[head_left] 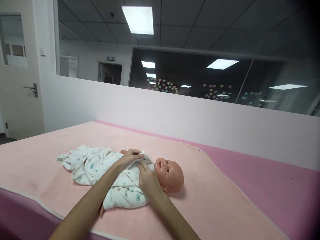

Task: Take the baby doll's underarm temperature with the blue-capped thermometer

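A baby doll (175,175) lies on its back on the pink sheet, its bald head to the right. It wears a white patterned baby outfit (125,180) that covers its body and legs; one small doll hand pokes out of the near sleeve and another at the far side. My left hand (130,158) is closed on the outfit's fabric at the upper chest. Right beside it, under the doll's chin, my right hand (147,176) has its fingers bent on the garment's front near the neck. The fingertips partly hide the fabric edge between them.
The pink sheet (212,200) lies over a darker pink surface (250,170) whose edge runs along the front left. Behind stands a white low wall (175,110) with a window above. A door (20,83) is at the far left.
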A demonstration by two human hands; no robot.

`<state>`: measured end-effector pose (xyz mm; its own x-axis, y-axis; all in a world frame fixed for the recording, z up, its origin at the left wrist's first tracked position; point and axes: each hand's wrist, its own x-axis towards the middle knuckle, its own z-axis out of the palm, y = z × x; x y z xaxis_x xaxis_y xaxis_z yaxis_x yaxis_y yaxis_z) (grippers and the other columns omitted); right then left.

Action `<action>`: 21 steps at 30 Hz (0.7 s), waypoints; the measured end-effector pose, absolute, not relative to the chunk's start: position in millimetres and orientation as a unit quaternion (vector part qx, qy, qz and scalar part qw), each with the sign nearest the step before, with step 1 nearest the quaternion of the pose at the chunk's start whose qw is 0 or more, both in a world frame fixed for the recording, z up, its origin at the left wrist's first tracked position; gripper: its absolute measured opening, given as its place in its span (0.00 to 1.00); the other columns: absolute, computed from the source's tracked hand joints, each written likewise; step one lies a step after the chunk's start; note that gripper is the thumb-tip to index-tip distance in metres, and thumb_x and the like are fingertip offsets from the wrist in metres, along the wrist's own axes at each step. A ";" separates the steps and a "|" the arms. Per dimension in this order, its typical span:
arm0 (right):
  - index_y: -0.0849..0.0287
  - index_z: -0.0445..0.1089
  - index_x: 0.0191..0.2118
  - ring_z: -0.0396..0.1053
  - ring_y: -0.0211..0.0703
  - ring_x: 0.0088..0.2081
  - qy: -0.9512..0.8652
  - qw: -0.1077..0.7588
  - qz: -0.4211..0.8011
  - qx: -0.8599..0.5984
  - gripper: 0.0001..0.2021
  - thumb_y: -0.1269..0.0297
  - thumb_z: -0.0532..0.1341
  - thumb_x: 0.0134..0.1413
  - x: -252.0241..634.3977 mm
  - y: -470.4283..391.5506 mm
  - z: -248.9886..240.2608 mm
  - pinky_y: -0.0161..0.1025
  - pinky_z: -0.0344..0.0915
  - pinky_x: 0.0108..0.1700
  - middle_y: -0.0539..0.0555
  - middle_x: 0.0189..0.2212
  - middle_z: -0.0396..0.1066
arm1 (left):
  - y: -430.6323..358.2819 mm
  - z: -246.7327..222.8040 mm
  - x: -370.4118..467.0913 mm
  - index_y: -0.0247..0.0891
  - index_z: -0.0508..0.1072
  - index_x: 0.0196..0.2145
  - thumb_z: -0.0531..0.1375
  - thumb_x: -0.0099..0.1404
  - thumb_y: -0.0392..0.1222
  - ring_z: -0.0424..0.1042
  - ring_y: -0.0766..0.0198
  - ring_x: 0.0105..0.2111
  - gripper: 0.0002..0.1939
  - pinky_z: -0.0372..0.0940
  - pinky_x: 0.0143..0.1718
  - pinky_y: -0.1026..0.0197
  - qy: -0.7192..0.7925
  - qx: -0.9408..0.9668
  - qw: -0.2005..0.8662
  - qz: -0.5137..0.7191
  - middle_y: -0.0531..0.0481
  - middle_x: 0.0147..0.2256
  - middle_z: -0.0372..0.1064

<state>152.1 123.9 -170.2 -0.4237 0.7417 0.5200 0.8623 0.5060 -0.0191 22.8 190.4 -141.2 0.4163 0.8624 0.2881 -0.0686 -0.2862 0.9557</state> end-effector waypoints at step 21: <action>0.62 0.70 0.32 0.68 0.41 0.33 -0.704 0.305 -0.106 -0.633 0.14 0.76 0.47 0.53 156.0 112.7 -119.2 0.35 0.58 0.33 0.58 0.31 0.70 | 189.3 -141.2 23.9 0.36 0.74 0.41 0.65 0.48 0.46 0.67 0.67 0.31 0.22 0.58 0.34 0.65 0.287 0.617 0.575 0.455 0.51 0.29 0.73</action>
